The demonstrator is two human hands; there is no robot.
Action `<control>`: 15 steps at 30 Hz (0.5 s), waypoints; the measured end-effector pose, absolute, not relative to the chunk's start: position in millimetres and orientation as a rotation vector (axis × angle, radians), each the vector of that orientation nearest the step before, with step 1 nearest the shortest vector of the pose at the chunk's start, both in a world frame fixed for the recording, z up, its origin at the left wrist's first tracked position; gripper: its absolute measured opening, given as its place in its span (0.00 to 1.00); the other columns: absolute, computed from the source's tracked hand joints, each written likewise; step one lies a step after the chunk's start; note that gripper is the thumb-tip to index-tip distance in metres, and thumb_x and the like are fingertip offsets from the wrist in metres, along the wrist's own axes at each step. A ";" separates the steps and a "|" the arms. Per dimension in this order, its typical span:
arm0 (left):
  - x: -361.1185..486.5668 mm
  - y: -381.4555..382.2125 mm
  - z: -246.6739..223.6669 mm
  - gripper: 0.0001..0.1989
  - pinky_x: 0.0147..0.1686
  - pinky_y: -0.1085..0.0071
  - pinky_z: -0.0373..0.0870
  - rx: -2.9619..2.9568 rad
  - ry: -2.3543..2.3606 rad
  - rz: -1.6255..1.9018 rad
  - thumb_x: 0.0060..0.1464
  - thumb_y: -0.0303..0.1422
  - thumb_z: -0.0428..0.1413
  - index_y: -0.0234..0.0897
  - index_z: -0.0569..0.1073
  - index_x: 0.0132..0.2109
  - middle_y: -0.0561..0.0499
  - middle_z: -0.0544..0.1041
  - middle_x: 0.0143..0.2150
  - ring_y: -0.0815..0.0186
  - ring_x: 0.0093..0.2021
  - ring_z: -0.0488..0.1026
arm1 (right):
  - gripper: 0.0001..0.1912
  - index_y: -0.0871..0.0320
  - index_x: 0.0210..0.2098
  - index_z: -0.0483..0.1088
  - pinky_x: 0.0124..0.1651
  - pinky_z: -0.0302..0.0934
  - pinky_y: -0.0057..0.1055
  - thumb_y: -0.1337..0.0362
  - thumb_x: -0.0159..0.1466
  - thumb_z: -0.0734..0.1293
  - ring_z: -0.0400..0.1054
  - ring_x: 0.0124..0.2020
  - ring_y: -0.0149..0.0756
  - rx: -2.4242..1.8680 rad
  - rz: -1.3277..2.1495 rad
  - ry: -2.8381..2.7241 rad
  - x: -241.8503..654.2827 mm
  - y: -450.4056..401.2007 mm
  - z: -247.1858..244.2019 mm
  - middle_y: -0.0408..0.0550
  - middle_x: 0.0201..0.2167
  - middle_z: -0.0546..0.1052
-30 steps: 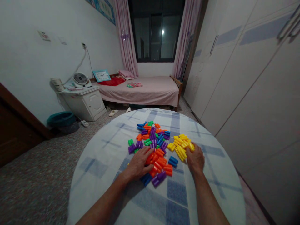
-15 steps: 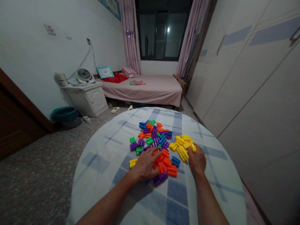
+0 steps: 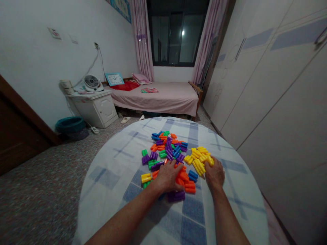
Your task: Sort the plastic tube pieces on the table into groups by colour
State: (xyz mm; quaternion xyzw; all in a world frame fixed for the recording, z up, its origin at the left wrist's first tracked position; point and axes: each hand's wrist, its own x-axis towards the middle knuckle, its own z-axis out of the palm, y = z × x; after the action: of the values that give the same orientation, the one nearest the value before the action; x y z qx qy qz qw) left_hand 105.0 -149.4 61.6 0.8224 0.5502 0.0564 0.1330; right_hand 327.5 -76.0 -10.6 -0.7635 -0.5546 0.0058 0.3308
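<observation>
Orange pieces (image 3: 189, 186) lie heaped near the middle of the round table, partly covered by my left hand (image 3: 170, 177), whose fingers are spread over them. Purple pieces (image 3: 176, 196) touch the near side of that heap. My right hand (image 3: 214, 172) rests against the right edge of a pile of yellow pieces (image 3: 198, 158); its fingertips are partly hidden, and whether it grips one is unclear. Beyond my left hand spread mixed purple, green, blue and orange pieces (image 3: 168, 149). A yellow piece (image 3: 146, 178) lies left of my left wrist.
A checked cloth covers the round table (image 3: 102, 197). Behind it stands a bed (image 3: 163, 97). On the left are a white cabinet (image 3: 102, 110) with a fan (image 3: 92, 81) and a teal-lined bin (image 3: 71, 125). A tall wardrobe (image 3: 268, 85) fills the right side.
My left hand has moved right over the orange heap, and some orange, blue and purple pieces beside it have shifted slightly right. My right hand has barely moved.
</observation>
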 end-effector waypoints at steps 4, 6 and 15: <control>108.6 -150.9 54.6 0.44 0.48 0.50 0.64 2.451 1.597 0.196 0.37 0.50 0.61 0.49 0.57 0.61 0.41 0.60 0.59 0.45 0.56 0.60 | 0.22 0.58 0.52 0.65 0.42 0.54 0.34 0.57 0.61 0.56 0.64 0.43 0.42 -1.980 0.003 -1.464 327.3 -76.6 -11.0 0.52 0.44 0.72; 112.5 -153.7 50.8 0.41 0.48 0.51 0.64 2.478 1.616 0.251 0.38 0.47 0.61 0.47 0.58 0.60 0.41 0.61 0.58 0.47 0.54 0.60 | 0.22 0.58 0.51 0.65 0.41 0.54 0.34 0.57 0.61 0.56 0.65 0.43 0.42 -1.984 -0.010 -1.465 327.2 -76.6 -11.1 0.52 0.44 0.72; 124.9 -154.9 43.4 0.30 0.42 0.57 0.67 2.488 1.690 0.310 0.43 0.41 0.57 0.44 0.63 0.55 0.43 0.64 0.52 0.50 0.48 0.63 | 0.21 0.58 0.52 0.65 0.40 0.55 0.33 0.57 0.61 0.56 0.65 0.42 0.42 -2.004 -0.015 -1.471 328.2 -75.9 -10.9 0.52 0.44 0.72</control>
State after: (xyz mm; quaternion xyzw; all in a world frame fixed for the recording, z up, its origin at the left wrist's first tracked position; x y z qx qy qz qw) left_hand 124.9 -154.9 43.4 0.8214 0.5581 0.1023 0.0589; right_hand 328.2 -75.9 -10.9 -0.7632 -0.5601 -0.0056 0.3222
